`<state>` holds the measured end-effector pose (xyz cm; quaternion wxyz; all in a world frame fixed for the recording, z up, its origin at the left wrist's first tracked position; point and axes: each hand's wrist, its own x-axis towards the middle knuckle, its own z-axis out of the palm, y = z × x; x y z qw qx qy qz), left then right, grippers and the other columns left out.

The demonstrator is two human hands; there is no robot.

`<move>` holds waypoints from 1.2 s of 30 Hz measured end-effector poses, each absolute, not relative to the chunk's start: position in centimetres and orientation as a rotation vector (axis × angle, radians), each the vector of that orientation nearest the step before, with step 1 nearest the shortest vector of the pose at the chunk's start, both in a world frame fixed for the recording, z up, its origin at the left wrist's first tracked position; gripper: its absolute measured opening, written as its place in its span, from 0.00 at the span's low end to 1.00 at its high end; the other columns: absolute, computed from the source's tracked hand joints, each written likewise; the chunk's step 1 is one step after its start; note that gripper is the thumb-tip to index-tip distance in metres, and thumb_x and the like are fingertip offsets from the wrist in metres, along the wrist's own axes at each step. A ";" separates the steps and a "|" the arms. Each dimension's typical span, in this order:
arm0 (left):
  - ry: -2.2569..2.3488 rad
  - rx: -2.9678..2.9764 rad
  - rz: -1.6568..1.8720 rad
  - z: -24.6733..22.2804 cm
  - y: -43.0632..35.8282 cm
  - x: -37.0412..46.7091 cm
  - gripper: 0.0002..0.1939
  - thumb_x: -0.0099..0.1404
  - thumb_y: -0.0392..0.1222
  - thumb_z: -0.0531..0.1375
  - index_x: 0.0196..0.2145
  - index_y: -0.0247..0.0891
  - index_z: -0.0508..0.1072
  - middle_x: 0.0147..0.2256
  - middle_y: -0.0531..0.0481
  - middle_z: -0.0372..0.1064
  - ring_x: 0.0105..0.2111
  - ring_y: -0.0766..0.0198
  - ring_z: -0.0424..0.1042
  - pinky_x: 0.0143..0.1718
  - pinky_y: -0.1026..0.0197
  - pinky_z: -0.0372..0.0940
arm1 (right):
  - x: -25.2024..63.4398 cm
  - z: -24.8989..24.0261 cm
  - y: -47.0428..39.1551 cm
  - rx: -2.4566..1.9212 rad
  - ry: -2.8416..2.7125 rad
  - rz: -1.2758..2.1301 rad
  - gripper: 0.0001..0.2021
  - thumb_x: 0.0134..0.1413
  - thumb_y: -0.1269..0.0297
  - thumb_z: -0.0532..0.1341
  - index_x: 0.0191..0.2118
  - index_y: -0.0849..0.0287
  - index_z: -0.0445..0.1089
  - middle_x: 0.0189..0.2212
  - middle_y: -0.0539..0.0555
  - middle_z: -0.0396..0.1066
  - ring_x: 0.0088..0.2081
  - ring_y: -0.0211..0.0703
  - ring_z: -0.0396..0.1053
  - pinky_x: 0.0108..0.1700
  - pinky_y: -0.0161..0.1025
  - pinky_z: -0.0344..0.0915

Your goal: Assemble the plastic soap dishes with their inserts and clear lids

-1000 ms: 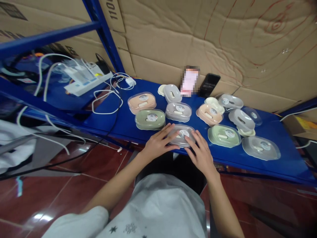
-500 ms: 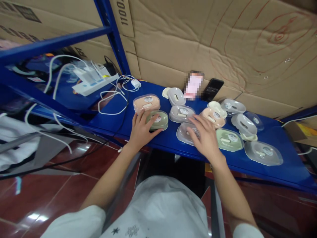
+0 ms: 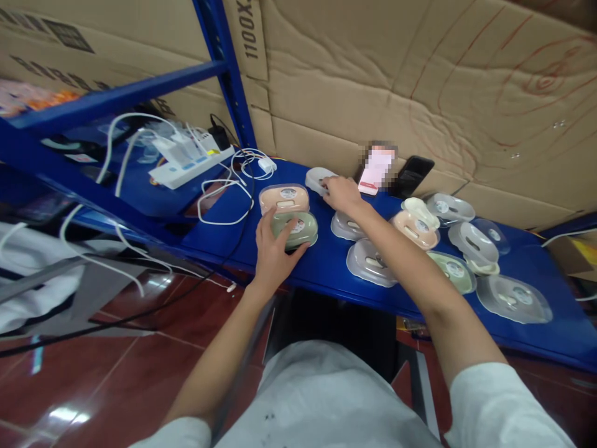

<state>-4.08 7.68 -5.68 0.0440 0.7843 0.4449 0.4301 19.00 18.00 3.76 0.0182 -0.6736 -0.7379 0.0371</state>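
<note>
On the blue shelf board, my left hand (image 3: 276, 252) lies around the green soap box (image 3: 305, 229), its index finger on the clear lid and its thumb along the front edge. Just behind it is a peach soap box (image 3: 284, 198) with a clear lid. My right hand (image 3: 344, 196) reaches to the back and has its fingers closed at the right end of a grey soap box (image 3: 316, 178); its fingertips are partly hidden. Beneath my right forearm are two grey boxes with clear lids, one farther back (image 3: 344, 225) and one nearer the front edge (image 3: 366, 261).
To the right lie more soap boxes, among them a peach one (image 3: 413, 230), a green one (image 3: 454, 274) and a grey one (image 3: 513, 298). Two phones (image 3: 377, 168) (image 3: 413, 174) lean on the cardboard. A power strip (image 3: 186, 168) with white cables and a blue frame post (image 3: 228, 74) stand left.
My right hand has left the front grey box and moved back and left to the grey box at the rear. My left hand stays at the green box. The view has shifted slightly.
</note>
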 end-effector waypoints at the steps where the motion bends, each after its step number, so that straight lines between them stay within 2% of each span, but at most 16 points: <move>1: 1.354 2.397 1.312 -5.7 7.7 -4.1 0.28 0.69 0.50 0.72 0.63 0.44 0.74 0.74 0.33 0.49 0.74 0.35 0.54 0.71 0.33 0.57 | 19.0 3.6 18.2 -2.021 -2.331 0.135 0.19 0.68 0.69 0.60 0.62 0.60 0.75 0.61 0.65 0.77 0.64 0.60 0.71 0.67 0.53 0.61; 5: 1.376 2.391 1.295 -5.5 7.6 -3.9 0.27 0.70 0.50 0.71 0.63 0.44 0.74 0.73 0.33 0.52 0.73 0.34 0.56 0.70 0.32 0.59 | 20.0 2.7 19.7 -1.784 -2.399 0.247 0.19 0.73 0.65 0.56 0.62 0.53 0.76 0.64 0.55 0.75 0.67 0.51 0.68 0.69 0.47 0.59; 8: 1.381 2.401 1.280 -5.3 7.5 -3.9 0.27 0.69 0.49 0.71 0.63 0.44 0.74 0.72 0.33 0.54 0.72 0.35 0.57 0.70 0.31 0.59 | 21.6 2.2 21.3 -1.789 -2.280 0.260 0.23 0.72 0.68 0.51 0.65 0.58 0.72 0.66 0.59 0.73 0.67 0.52 0.67 0.70 0.49 0.60; 12: 1.367 2.404 1.296 -5.3 7.5 -3.9 0.27 0.70 0.49 0.71 0.63 0.43 0.75 0.70 0.32 0.57 0.71 0.36 0.58 0.69 0.32 0.60 | 23.8 1.6 23.4 -1.915 -2.106 0.312 0.29 0.61 0.70 0.60 0.68 0.63 0.69 0.65 0.65 0.73 0.65 0.60 0.70 0.69 0.57 0.63; 14: 1.373 2.402 1.300 -5.3 7.5 -4.0 0.27 0.70 0.49 0.71 0.63 0.42 0.75 0.69 0.33 0.58 0.71 0.36 0.58 0.69 0.32 0.60 | 24.5 1.4 24.3 -1.969 -2.034 0.361 0.30 0.60 0.70 0.60 0.68 0.63 0.68 0.63 0.65 0.74 0.63 0.59 0.72 0.67 0.55 0.66; 19: 1.378 2.404 1.284 -5.4 7.5 -4.0 0.27 0.70 0.50 0.70 0.63 0.43 0.75 0.68 0.34 0.61 0.71 0.36 0.57 0.70 0.32 0.59 | 25.0 1.3 25.5 -2.040 -1.973 0.473 0.29 0.66 0.71 0.52 0.71 0.63 0.64 0.59 0.64 0.77 0.57 0.51 0.77 0.61 0.51 0.72; 23: 1.382 2.410 1.281 -5.3 7.5 -4.0 0.27 0.71 0.50 0.70 0.63 0.42 0.75 0.67 0.34 0.62 0.71 0.37 0.58 0.71 0.33 0.59 | 25.0 1.4 24.6 -2.058 -2.103 0.537 0.25 0.60 0.72 0.64 0.63 0.63 0.74 0.58 0.63 0.79 0.58 0.53 0.77 0.62 0.46 0.70; 27: 1.395 2.406 1.245 -5.1 7.4 -3.9 0.26 0.70 0.50 0.70 0.63 0.42 0.76 0.67 0.34 0.62 0.71 0.37 0.58 0.71 0.34 0.59 | 24.1 1.6 23.0 -2.063 -2.217 0.490 0.32 0.55 0.66 0.74 0.65 0.60 0.73 0.61 0.62 0.77 0.61 0.56 0.75 0.64 0.46 0.68; 29: 1.417 2.397 1.216 -5.0 7.3 -3.7 0.27 0.70 0.51 0.70 0.63 0.42 0.76 0.68 0.33 0.61 0.71 0.36 0.58 0.70 0.34 0.59 | 23.3 2.1 22.2 -2.097 -2.229 0.422 0.30 0.57 0.63 0.74 0.65 0.59 0.73 0.61 0.64 0.77 0.62 0.60 0.74 0.64 0.50 0.68; 32: 1.527 2.384 1.174 -4.9 7.0 -3.4 0.27 0.69 0.52 0.70 0.63 0.45 0.76 0.71 0.32 0.58 0.72 0.33 0.57 0.71 0.25 0.50 | 22.5 3.5 20.9 -2.151 -2.204 0.287 0.18 0.67 0.63 0.65 0.59 0.59 0.78 0.59 0.66 0.78 0.61 0.65 0.73 0.63 0.55 0.67; 34: 1.619 2.380 1.169 -4.8 6.6 -3.2 0.28 0.69 0.54 0.71 0.63 0.47 0.75 0.74 0.32 0.54 0.74 0.29 0.53 0.71 0.18 0.38 | 22.6 5.0 19.6 -2.162 -2.179 0.207 0.17 0.70 0.65 0.59 0.57 0.59 0.79 0.57 0.66 0.79 0.60 0.65 0.73 0.62 0.56 0.67; 36: 1.628 2.408 1.211 -4.5 6.0 -3.1 0.29 0.69 0.54 0.70 0.64 0.49 0.74 0.75 0.33 0.53 0.75 0.28 0.52 0.71 0.16 0.31 | 23.4 6.8 17.3 -2.098 -2.173 0.130 0.17 0.70 0.66 0.57 0.56 0.59 0.79 0.54 0.64 0.80 0.58 0.64 0.74 0.60 0.54 0.67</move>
